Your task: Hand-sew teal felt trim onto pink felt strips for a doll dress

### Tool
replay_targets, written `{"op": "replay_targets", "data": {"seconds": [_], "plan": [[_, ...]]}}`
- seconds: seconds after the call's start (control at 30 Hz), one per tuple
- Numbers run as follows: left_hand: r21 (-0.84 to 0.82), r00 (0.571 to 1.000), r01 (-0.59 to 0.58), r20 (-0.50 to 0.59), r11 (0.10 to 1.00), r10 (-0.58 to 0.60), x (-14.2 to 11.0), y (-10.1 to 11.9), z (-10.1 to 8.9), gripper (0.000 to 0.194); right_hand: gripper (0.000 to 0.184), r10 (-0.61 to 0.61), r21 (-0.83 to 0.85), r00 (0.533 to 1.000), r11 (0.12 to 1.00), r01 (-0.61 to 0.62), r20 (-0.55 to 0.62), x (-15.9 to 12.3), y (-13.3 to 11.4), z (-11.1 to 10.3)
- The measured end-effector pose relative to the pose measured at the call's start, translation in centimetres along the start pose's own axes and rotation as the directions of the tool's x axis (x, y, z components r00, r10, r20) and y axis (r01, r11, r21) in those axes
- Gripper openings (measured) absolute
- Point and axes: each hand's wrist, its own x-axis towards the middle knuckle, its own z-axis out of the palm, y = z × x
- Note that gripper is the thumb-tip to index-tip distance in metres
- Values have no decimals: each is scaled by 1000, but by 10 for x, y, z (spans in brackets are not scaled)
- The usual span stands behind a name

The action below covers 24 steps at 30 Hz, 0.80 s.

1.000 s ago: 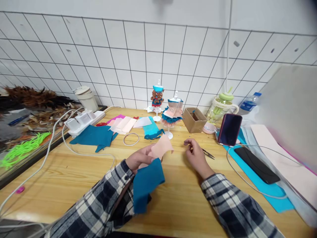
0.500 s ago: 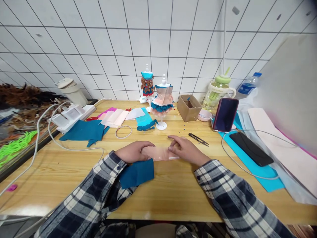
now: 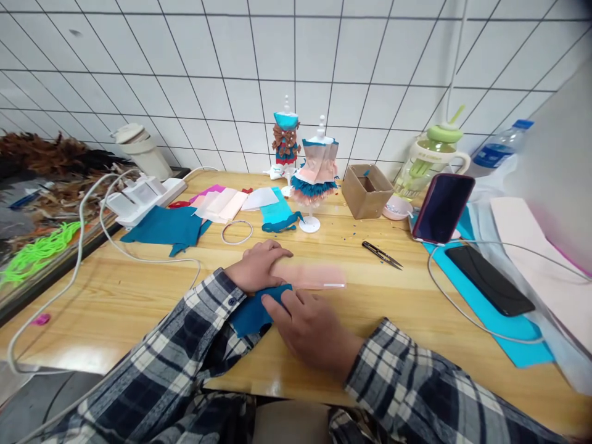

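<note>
A pale pink, see-through fabric strip (image 3: pixel 319 274) with a short white bar at its right end lies flat on the table. Over its left end is my left hand (image 3: pixel 254 266), fingers curled, thumb stretched along the upper side. Just below, a dark teal piece of fabric (image 3: pixel 252 313) lies partly under my left wrist and sleeve. My right hand (image 3: pixel 314 330) has closed its thumb and fingers on the right edge of that teal piece. Black thread snips (image 3: pixel 382 255) lie apart, to the right.
Two small dress forms (image 3: pixel 309 223) wear doll outfits at the back. Near them are a cardboard box (image 3: pixel 367 200), a pink bowl (image 3: pixel 398 208) and fabric scraps (image 3: pixel 161 227). Phones (image 3: pixel 490 280), cables and blue sheets occupy the right; a power strip (image 3: pixel 148 200) is left.
My right hand has left the pink strip's right end and come down and left onto the teal fabric. My left hand stays at the strip's left end. The view has shifted slightly.
</note>
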Motion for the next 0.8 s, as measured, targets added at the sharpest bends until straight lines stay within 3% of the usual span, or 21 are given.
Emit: {"op": "replay_targets", "data": {"seconds": [0.1,0.17,0.23,0.3,0.33,0.4,0.5,0.57,0.7,0.8], "plan": [[6,1000,2,-8,1000,-2,-1,-1,1,61,41,131,52,990,990,-129,-46,-4,9,-4],[9,1000,-1,-15,1000,1,-1,-2,2,59,39,270,150,959,955,-256,-81,-10,18,-9],[14,1000,-6,-18,1000,6,-1,-2,3,59,40,436,287,895,873,-395,-92,-15,31,-13],[17,1000,-16,-19,1000,16,-1,-2,4,61,49,553,436,833,752,-494,-9,-20,45,-16],[18,1000,-16,-22,1000,17,-1,-2,4,62,56,563,495,825,703,-512,53,-21,51,-17],[20,999,-13,-33,1000,14,-1,-2,5,64,71,499,551,859,688,-473,114,-22,57,-18],[19,999,-8,-53,1000,9,-1,-1,7,59,80,235,464,970,854,-235,59,-18,47,-17],[11,999,-7,-48,1000,8,-1,0,7,54,78,45,325,998,944,-57,43,-13,33,-15],[13,1000,1,-29,1000,0,-1,2,5,55,56,80,169,997,982,-82,18,-6,19,-8],[18,1000,-10,-21,1000,11,-2,2,4,62,39,224,293,974,934,-202,-41,-9,30,-7]]}}
